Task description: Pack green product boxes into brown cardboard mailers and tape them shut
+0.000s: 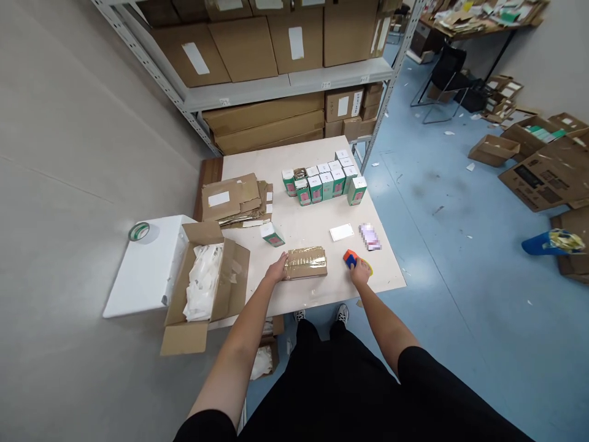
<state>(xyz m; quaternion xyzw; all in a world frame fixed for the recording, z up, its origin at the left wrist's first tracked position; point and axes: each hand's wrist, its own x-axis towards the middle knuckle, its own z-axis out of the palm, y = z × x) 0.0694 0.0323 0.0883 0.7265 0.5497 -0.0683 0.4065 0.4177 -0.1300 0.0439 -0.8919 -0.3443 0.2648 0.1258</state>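
A small cardboard box (305, 264), its top covered with shiny tape, lies near the front edge of the table. The fingers of my left hand (277, 269) are closed on its left end. To the right of the box, my right hand (359, 272) grips an orange and blue tape dispenser (350, 258), with a yellow rim showing beside the fingers. Just behind the dispenser are a white card (341, 232) and a pinkish, blurred-out item (370, 237). One green and white carton (272, 234) leans behind my left hand.
Several green and white cartons (326, 184) stand toward the back of the table (317, 219). Flattened cardboard (232, 199) is stacked at the left. An open box of white bags (205, 282) adjoins the left edge. Loaded shelving (285, 86) rises behind.
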